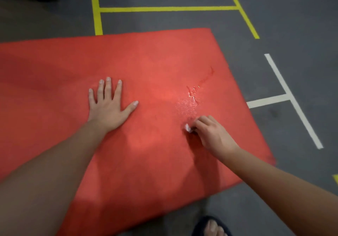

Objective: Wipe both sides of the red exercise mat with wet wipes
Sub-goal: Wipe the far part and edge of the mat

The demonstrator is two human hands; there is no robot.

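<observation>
The red exercise mat lies flat on the grey floor, skewed so that one corner points toward the upper right and another toward the lower right. The left hand rests palm-down on the mat near its middle, its fingers straight and spread apart, thumb stretched out to the side. To the right of it, well apart, the right hand has its fingers curled and pinching a small white wet wipe against the mat's surface. Just beyond the wipe a wet patch glistens on the mat, with a thin streak trailing away toward the far right corner. Yellow tape lines and white tape lines mark the floor beyond and beside the mat. A foot in a dark sandal stands at the near edge.
</observation>
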